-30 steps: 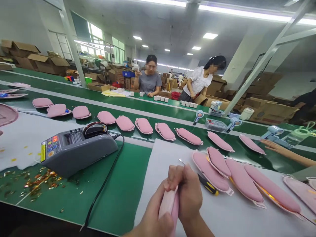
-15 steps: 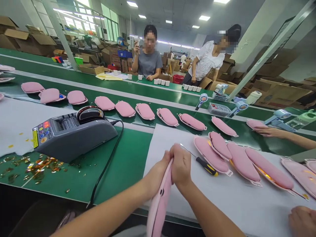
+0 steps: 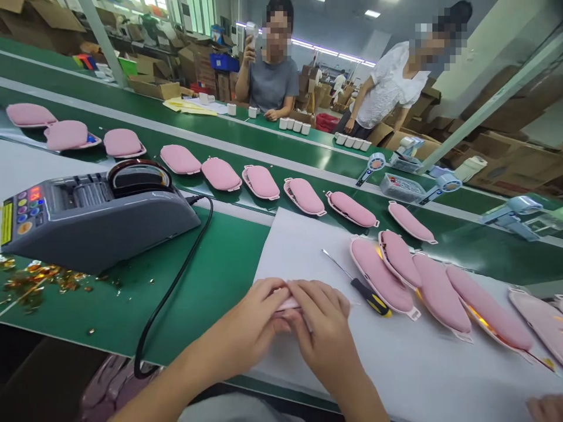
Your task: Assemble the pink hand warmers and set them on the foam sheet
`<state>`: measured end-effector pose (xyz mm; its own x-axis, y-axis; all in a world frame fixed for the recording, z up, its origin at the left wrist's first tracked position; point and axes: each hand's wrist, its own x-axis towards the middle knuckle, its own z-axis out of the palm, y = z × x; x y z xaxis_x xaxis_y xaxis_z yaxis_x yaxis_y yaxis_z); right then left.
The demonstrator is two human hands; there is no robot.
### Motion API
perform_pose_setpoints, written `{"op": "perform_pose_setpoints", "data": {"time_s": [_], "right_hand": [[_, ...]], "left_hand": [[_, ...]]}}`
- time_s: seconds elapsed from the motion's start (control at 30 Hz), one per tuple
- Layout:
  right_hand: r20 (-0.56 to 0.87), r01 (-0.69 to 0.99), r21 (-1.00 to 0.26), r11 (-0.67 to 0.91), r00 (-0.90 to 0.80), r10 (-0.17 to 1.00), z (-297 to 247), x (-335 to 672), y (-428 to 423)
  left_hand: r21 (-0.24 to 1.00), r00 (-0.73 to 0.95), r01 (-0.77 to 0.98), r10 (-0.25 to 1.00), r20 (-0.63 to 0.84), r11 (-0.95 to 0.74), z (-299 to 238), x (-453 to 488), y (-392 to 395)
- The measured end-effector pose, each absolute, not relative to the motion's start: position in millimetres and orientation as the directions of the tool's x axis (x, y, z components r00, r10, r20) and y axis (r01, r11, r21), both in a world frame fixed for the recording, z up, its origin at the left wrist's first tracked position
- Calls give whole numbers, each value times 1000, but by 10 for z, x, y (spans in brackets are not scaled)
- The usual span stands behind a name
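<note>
Both hands meet over the white sheet (image 3: 290, 240) near the table's front edge. Between them is a pink padded oval shell (image 3: 289, 304), mostly hidden by the fingers. My left hand (image 3: 255, 319) is closed on its left end, thumb and fingers pinching the edge. My right hand (image 3: 325, 319) wraps the other end, fingers over the top and thumb below. A screwdriver (image 3: 369, 296) with a black and yellow handle lies just right of my right hand. Beyond it several similar pink shells (image 3: 382, 278) overlap on the sheet, some with amber tape showing.
A grey tape dispenser (image 3: 109, 225) stands at left, its black cable (image 3: 176, 299) running over the front edge. Amber tape scraps (image 3: 48, 275) lie before it. Pink shells (image 3: 220, 174) line the green belt. Two people (image 3: 275, 76) are across; another person's hand (image 3: 545, 407) shows at lower right.
The pink shell has turned from pointing down toward me to lying crosswise between my hands. My hands shifted from pressing its far end to gripping both ends. The neighbour's arm at right withdrew.
</note>
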<state>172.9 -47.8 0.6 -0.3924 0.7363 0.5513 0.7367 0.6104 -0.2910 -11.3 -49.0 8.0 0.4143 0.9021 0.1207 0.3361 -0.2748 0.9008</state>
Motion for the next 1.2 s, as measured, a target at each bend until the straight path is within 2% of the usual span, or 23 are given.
{"op": "perform_pose_setpoints", "data": {"time_s": [0.13, 0.23, 0.33, 0.53, 0.67, 0.77, 0.83, 0.97, 1.07, 1.13, 1.2], "right_hand": [[529, 734, -281, 619, -420, 738, -44, 1725, -514], [630, 769, -232, 596, -348, 694, -152, 1647, -538], [677, 811, -235, 536, -259, 689, -165, 1538, -519], [556, 767, -274, 580, -365, 746, 86, 1650, -428], [589, 774, -353, 526, -254, 768, 11, 1753, -530], [566, 762, -456, 461, -151, 810, -109, 1674, -587], [569, 774, -463, 432, -114, 814, -162, 1585, -603], [664, 799, -424, 426, -46, 746, -226, 1418, -639], [709, 769, -480, 423, 56, 703, -254, 1324, -682], [692, 748, -517, 417, 79, 717, -256, 1301, -695], [662, 753, -509, 418, 32, 748, -247, 1318, -692]], "left_hand": [[918, 295, 277, 934, 199, -283, -30, -121, -517], [871, 262, 283, 906, 332, -401, -163, -103, -534], [815, 210, 320, 875, 435, -482, -232, -59, -494], [829, 218, 374, 908, 357, -416, -125, -231, -410], [776, 111, 533, 937, 332, -338, -62, -374, -514], [617, 77, 686, 881, 466, -386, -69, -245, -580], [542, 57, 741, 841, 539, -397, -102, -96, -594], [537, -88, 742, 735, 672, -402, -200, 100, -619], [545, -144, 718, 674, 725, -432, -244, 119, -649], [553, -145, 708, 676, 723, -440, -251, 109, -659], [563, -143, 703, 689, 710, -435, -247, 96, -662]]}}
